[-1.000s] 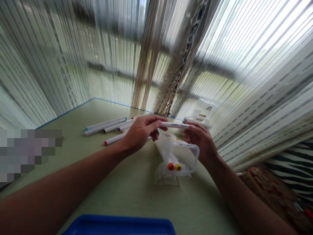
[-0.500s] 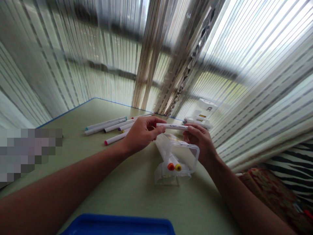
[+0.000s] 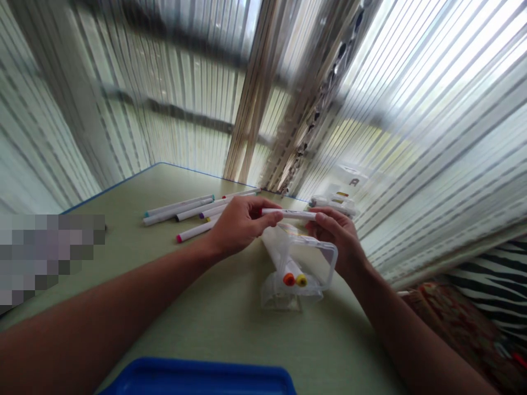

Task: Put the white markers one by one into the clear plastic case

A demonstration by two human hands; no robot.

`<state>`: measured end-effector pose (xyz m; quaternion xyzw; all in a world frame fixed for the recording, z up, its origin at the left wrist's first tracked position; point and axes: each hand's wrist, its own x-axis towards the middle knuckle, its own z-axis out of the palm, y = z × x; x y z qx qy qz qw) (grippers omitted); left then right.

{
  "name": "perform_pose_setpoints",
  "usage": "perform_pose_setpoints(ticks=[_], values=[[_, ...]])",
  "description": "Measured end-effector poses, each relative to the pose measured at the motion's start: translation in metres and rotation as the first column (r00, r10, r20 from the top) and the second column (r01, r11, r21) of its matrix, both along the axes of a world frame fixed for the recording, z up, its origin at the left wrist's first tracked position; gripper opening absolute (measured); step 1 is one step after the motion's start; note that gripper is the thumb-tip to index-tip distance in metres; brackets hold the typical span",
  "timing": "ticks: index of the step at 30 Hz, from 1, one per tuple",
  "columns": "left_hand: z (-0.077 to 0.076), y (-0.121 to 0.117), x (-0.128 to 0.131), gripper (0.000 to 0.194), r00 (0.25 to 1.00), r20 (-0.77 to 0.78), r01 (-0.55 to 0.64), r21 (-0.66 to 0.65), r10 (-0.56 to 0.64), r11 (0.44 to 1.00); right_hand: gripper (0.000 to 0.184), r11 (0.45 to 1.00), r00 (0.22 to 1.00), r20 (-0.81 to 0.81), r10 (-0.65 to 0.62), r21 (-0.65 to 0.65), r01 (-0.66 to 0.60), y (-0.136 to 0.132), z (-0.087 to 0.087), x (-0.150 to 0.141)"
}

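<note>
My left hand (image 3: 240, 225) and my right hand (image 3: 340, 236) pinch the two ends of a white marker (image 3: 290, 214), held level just above a clear plastic marker case (image 3: 307, 271). The case lies on its side on the pale green table (image 3: 206, 312). Two markers sit inside it, showing an orange cap (image 3: 289, 280) and a yellow cap (image 3: 301, 281) at the near end. Several loose white markers (image 3: 185, 211) with coloured caps lie on the table behind my left hand.
A blue tray edge (image 3: 197, 378) shows at the bottom. White objects, one marked with a letter A (image 3: 343, 192), stand at the table's far right by the vertical blinds (image 3: 288, 99). Striped and patterned fabric (image 3: 489, 307) lies to the right. A blurred patch (image 3: 49, 252) sits at the left.
The held marker has dropped slightly and shifted a little left toward the case. Both hands keep their grip on its ends.
</note>
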<state>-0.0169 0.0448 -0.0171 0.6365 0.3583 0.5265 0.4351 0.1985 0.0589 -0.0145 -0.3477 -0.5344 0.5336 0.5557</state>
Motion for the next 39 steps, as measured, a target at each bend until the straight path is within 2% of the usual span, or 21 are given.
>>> perform_pose_setpoints(ticks=[11, 22, 39], values=[[-0.0003, -0.0001, 0.0021, 0.023, 0.998, 0.057, 0.01, -0.012, -0.01, 1.0, 0.022, 1.0, 1.0, -0.014, -0.013, -0.013, 0.013, 0.0024, -0.0024, 0.0025], [-0.001, -0.0004, 0.0016, 0.025, 0.965, 0.238, 0.138, -0.082, -0.115, 0.987, 0.026, 0.997, 0.998, -0.038, -0.04, -0.063, 0.037, 0.0012, 0.0013, 0.0007], [-0.0004, -0.0028, 0.0004, 0.028, 0.929, 0.348, 0.193, -0.156, -0.129, 0.969, 0.03, 0.998, 0.999, -0.038, -0.015, -0.066, 0.012, 0.0025, 0.0004, 0.002]])
